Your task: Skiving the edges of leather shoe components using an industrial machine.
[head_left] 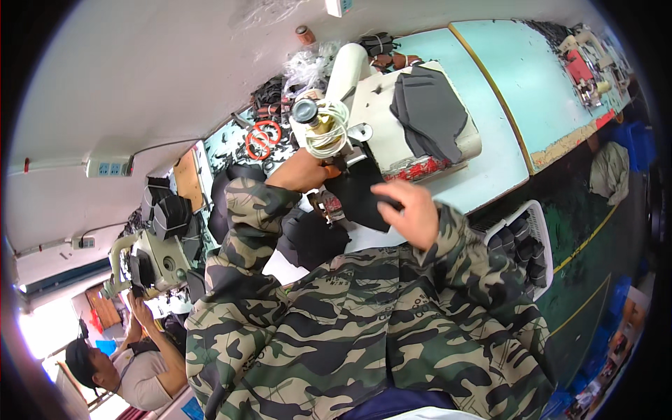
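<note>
A white sewing machine (345, 73) stands before me, with a coil of white cord (334, 133) hanging at its head. Under that head lies a black fabric piece (360, 199). My left hand (299, 172) reaches in beside the needle area at the piece's left edge, its fingertips partly hidden by the machine head. An orange band shows on one of its fingers. My right hand (411, 213) is over the right side of the piece, thumb and fingers apart, gripping nothing visible. Closer to me, more black pieces (315, 238) lie left of the machine.
Dark grey cut pieces (430, 115) are stacked on the machine's top. Red-handled scissors (263, 140) lie among black scraps. A white basket (542, 241) of dark pieces stands at right. At far left a co-worker (133, 371) works at another machine (161, 259).
</note>
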Motion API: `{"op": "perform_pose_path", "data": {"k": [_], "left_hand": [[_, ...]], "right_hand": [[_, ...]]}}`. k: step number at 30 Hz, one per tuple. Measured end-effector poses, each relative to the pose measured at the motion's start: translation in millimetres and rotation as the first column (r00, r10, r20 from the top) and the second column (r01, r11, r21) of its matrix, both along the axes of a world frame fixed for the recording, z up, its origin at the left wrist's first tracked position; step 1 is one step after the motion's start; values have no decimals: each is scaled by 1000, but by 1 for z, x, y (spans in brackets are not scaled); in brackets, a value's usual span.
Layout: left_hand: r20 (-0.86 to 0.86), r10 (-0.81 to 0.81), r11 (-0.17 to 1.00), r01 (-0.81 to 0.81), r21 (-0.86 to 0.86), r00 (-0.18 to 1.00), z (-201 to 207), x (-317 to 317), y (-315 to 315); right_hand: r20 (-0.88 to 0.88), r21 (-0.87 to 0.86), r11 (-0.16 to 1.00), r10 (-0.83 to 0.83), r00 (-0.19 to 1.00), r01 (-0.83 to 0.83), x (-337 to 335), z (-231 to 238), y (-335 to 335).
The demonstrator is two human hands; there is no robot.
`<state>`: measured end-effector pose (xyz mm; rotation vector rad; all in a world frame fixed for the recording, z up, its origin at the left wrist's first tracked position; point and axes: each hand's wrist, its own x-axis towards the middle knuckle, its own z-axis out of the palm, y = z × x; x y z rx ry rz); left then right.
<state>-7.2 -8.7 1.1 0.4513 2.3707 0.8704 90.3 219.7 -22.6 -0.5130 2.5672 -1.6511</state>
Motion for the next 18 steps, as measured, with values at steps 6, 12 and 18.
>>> {"op": "perform_pose_path", "data": {"k": [6,12,18], "left_hand": [[-148,46,974,-77,-215,988,-6,22,8],[733,181,762,-565,318,656,-9,84,3],[473,138,973,-208,97,870,-5,64,-29]], "right_hand": [[-311,303,946,-16,950,115,-76,31,21],[485,-456,888,303,821,-59,-4,21,18],[670,-537,843,398,627,39,11,-10,-17]]}}
